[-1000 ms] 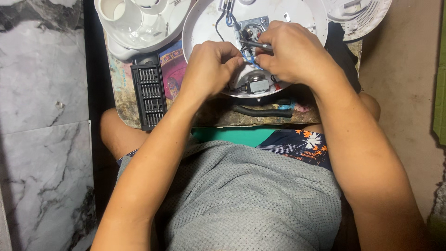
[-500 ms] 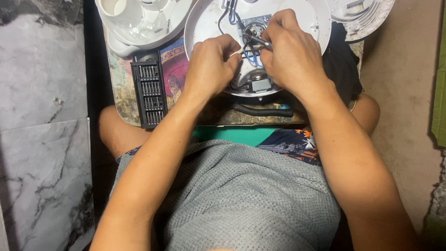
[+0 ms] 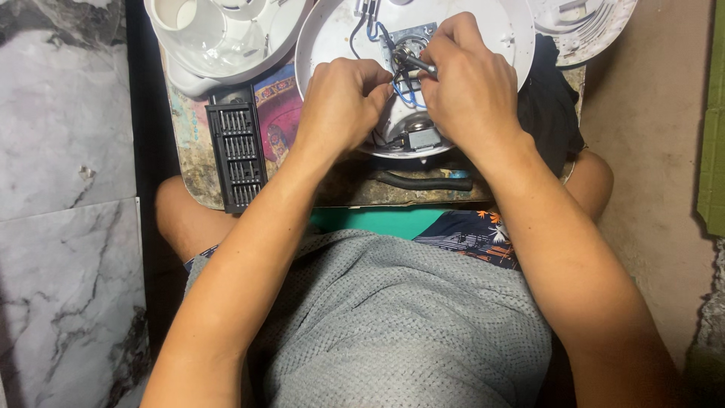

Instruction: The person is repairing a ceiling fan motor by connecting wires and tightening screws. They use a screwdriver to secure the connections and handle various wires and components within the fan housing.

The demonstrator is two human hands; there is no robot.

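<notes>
Housing [image 3: 498, 30]: white round shell on my lap board [image 3: 192, 162], open side up, blue wires [image 3: 404, 94] exposed. Right hand [image 3: 468, 91] closed on thin tool [image 3: 417, 62]; left hand [image 3: 340, 102] pinching wires.

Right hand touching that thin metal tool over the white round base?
Touching. Head view: right hand fingers wrap the metal tool, its tip poking out toward the wires in the white base.

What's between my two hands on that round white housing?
In the head view, blue wires run between the left hand and right hand, over the round white housing.
</notes>
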